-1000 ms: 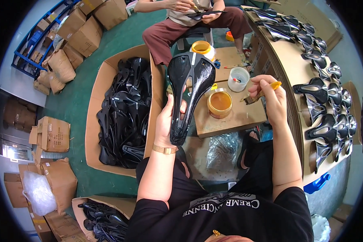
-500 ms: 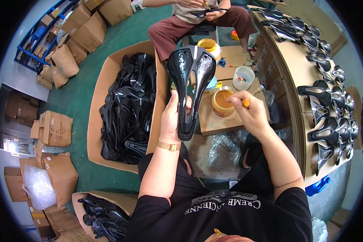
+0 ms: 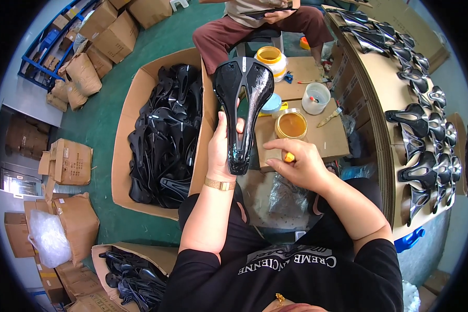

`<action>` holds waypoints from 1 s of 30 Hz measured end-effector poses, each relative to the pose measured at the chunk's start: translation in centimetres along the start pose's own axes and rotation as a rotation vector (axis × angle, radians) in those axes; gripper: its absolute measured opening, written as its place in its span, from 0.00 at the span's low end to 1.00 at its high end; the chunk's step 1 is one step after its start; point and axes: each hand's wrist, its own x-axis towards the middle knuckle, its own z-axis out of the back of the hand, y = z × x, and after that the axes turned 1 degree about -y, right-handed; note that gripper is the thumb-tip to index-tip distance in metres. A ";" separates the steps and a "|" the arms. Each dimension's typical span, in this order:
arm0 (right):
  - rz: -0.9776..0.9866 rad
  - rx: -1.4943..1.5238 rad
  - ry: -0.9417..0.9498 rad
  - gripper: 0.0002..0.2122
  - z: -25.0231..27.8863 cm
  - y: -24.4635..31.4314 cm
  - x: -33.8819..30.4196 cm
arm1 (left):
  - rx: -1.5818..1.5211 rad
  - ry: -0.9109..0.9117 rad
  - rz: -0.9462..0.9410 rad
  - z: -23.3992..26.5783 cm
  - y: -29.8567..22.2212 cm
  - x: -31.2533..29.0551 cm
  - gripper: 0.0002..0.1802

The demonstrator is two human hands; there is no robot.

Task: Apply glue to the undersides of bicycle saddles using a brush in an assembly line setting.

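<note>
On a green workshop floor [image 3: 104,130], beside a carton of black saddles [image 3: 164,135], our left hand [image 3: 221,148] has its grip clamped on a glossy black saddle [image 3: 242,104] above the cardboard bench [image 3: 322,138]; our right hand [image 3: 296,164] pinches a small yellow tool [image 3: 289,156] near an amber glue pot [image 3: 291,125].

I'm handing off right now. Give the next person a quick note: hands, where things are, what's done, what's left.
Left hand: grips a glossy black saddle shell upright, nose down.
Right hand: closed on a small brush with a yellow handle, beside the shell's nose.
Open glue jar sits on the cardboard board just past the right hand; white cup and a second jar lie farther back.
Done: coated shells lined along the bench at right.
Left: a big box at left is full of black shells; whether the held one is fully coated cannot be told.
</note>
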 end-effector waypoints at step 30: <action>0.214 -0.056 0.088 0.08 -2.9 -1.3 -0.8 | -0.098 -0.049 -0.067 0.0 0.7 0.7 0.25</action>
